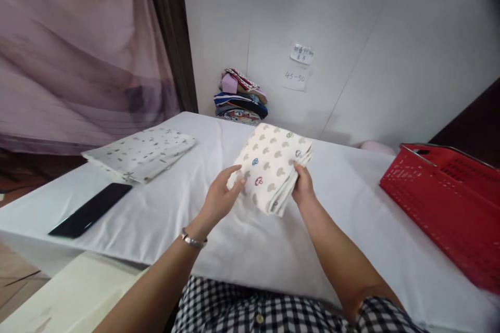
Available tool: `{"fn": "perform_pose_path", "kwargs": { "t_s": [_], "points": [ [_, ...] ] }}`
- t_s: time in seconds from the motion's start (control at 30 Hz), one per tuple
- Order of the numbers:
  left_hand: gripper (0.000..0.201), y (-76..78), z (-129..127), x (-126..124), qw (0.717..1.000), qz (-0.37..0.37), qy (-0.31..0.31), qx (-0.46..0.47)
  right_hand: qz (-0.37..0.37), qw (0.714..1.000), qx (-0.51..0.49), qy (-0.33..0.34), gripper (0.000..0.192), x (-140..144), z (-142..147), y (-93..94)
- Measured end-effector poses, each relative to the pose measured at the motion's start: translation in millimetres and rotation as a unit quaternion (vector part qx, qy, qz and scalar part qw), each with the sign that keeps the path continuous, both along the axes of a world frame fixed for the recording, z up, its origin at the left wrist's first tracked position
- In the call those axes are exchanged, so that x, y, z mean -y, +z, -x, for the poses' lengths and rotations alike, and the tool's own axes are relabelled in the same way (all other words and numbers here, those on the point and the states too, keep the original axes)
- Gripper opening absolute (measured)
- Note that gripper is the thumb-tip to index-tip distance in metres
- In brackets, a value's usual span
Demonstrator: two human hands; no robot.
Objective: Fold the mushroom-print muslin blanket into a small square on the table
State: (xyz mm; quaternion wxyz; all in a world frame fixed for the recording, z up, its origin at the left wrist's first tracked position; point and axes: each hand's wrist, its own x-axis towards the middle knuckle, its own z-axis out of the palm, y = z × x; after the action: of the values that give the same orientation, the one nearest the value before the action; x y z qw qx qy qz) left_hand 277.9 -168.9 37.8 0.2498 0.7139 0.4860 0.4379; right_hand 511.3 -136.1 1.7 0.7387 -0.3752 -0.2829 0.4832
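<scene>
Over the middle of the white-covered table (164,218), one folded mushroom-print cloth (273,164) is held up between two hands: the left hand (221,197) has its fingers spread loosely against the cloth's near left edge with the thumb on top, and the right hand (302,184) pinches the near right edge of its layers. A second folded cloth (142,152), pale with small specks, lies flat on the far left of the table, with one black phone (90,210) nearer and to the left of it. One red basket (449,200) sits at the right edge, one stack of folded fabrics (240,96) rests against the far wall, and two paper notes (299,65) hang on that wall.
</scene>
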Motion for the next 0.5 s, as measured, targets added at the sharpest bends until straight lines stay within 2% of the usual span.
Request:
{"fn": "perform_pose_path", "kwargs": {
  "t_s": [0.07,0.13,0.23,0.3,0.37,0.5],
  "points": [
    [0.049,-35.8,-3.2,9.5,0.997,-0.026,-0.025,-0.066,0.077,0.996,-0.044,-0.011,0.031,2.2,-6.0,-33.1],
    [0.058,-65.2,-14.1,21.8,0.985,-0.061,-0.067,-0.148,0.157,0.985,-0.075,-0.014,0.024,6.3,-11.0,-59.9],
    [0.063,-89.1,-35.6,35.9,0.962,-0.093,-0.067,-0.248,0.191,0.977,-0.094,-0.034,0.021,10.5,-16.7,-77.8],
    [0.059,-92.6,-46.2,36.9,0.950,-0.116,-0.048,-0.285,0.192,0.975,-0.099,-0.049,0.024,11.1,-18.6,-75.4],
    [0.051,-89.8,-49.9,30.8,0.939,-0.143,-0.052,-0.307,0.202,0.972,-0.111,-0.053,0.025,12.5,-18.1,-67.6],
    [0.040,-75.1,-31.2,6.7,0.927,-0.176,-0.088,-0.320,0.190,0.974,-0.121,-0.034,0.029,30.6,-6.1,-55.9]
  ]
}}
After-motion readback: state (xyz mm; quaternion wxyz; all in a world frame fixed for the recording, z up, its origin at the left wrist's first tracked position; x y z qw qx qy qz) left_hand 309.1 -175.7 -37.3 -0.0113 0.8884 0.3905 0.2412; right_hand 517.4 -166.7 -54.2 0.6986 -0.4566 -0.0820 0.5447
